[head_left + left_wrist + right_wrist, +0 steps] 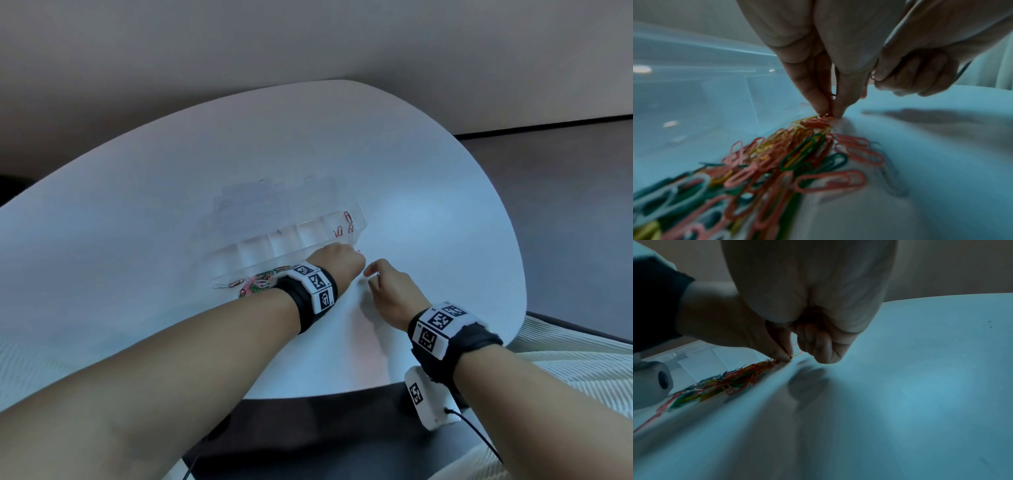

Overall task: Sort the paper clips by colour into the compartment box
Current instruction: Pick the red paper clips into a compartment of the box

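Observation:
A clear compartment box [363, 216] lies on the white table [428, 205], with a few red clips [348, 223] in its right end compartment. A mixed pile of coloured paper clips [789, 162] lies against the box's near side. My left hand [829, 112] reaches down at the pile's far end, thumb and finger pinching a red clip [830, 99]. Just to its right, my right hand [375, 274] hovers with curled fingers [818, 345] and pinches a small dark clip [873, 78]. The other box compartments look empty, though glare blurs them.
The box's open clear lid [253, 202] lies flat behind it. The table's near edge [325, 394] curves just below my wrists. A striped cloth [565, 363] lies at the right. Two stray clips [227, 284] sit left of the pile.

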Demonstrator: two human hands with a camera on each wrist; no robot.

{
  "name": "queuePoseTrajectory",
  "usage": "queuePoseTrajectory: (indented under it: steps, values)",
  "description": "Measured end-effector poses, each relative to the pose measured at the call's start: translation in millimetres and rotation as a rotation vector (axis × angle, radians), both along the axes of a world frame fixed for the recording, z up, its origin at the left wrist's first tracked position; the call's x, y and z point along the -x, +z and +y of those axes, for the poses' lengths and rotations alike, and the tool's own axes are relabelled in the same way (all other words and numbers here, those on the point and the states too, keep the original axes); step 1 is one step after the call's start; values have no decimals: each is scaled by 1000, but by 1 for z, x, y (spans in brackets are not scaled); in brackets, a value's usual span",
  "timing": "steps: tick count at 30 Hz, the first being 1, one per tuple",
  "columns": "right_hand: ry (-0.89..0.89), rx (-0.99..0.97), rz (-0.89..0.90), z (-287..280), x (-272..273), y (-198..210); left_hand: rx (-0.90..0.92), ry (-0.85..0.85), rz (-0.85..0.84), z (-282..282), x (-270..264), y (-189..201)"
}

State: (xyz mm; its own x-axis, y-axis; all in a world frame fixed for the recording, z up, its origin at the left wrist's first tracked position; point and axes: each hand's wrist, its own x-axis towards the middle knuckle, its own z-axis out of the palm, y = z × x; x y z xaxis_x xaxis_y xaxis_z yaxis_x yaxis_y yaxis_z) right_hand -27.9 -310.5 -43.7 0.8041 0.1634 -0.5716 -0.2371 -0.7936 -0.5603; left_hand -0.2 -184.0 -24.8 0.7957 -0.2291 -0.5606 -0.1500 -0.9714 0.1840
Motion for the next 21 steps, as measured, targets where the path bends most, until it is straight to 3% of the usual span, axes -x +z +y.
queuePoseTrajectory:
  steps: [5, 7, 9, 12, 15, 21]
  values:
    - [42, 13, -87, -2, -5, 2, 28, -98, -23, 4, 4, 6]
    - [-11, -61, -123, -3, -10, 5, 90, -36, -37, 7, 6, 6]
    - [-123, -171, -155, -1, -23, 15, 280, 101, -117, 13, 10, 8]
    - [-253, -330, -197, 5, -54, 35, 599, 547, -262, 27, 12, 19]
    - [-229, -372, -213, 13, -79, 54, 858, 906, -305, 41, 4, 26]
    - [-4, -121, -190, 46, -101, 53, 932, 1041, -259, 56, -19, 20]
